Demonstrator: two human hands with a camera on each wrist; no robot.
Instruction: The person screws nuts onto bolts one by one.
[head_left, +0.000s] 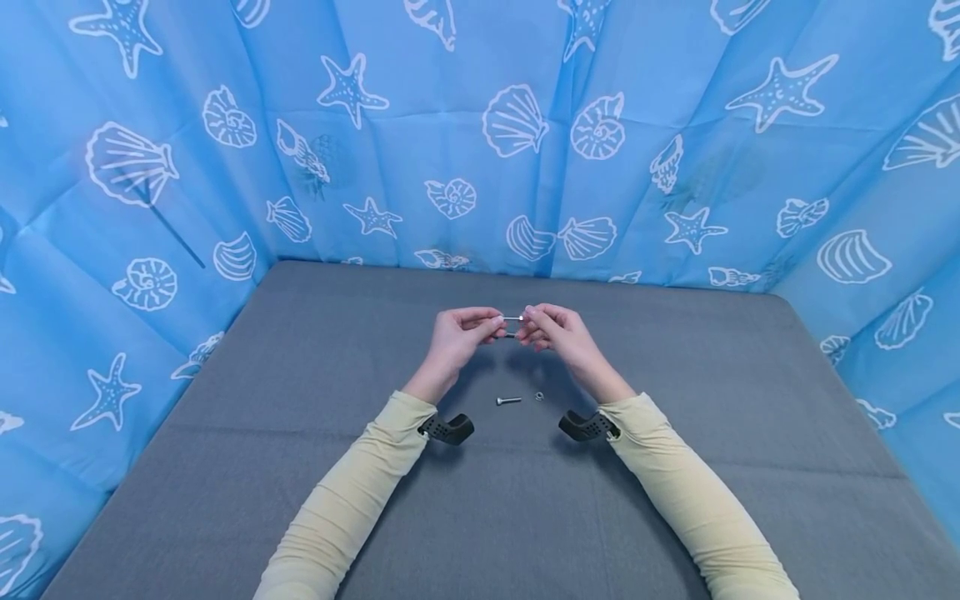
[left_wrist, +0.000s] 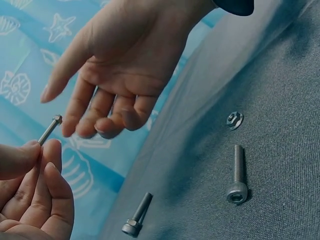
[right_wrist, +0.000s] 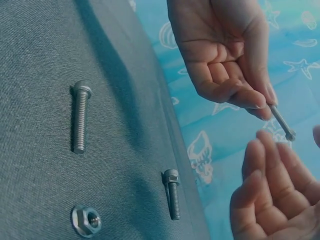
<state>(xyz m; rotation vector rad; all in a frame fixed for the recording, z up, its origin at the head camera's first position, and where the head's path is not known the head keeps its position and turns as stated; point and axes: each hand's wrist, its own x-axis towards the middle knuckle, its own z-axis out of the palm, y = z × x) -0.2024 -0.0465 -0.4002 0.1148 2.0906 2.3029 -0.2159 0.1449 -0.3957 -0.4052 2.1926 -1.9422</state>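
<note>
Above the table, my left hand point(head_left: 459, 335) pinches a thin bolt point(left_wrist: 48, 131) between thumb and fingers. A small nut point(left_wrist: 57, 119) sits at the end that sticks out to the right. Facing that end, my right hand point(head_left: 561, 332) has its thumb spread away from loosely bent fingers, with nothing between them in the left wrist view. Its fingertips are close to the nut. Below the hands, a second bolt point(right_wrist: 173, 200) with a nut near its head lies on the cloth.
Nearer to me on the grey cloth-covered table point(head_left: 300, 500) lie a thicker socket-head bolt point(head_left: 508, 401) and a loose flange nut point(head_left: 539, 397). A blue curtain point(head_left: 450, 125) with shells and starfish closes off the back and sides.
</note>
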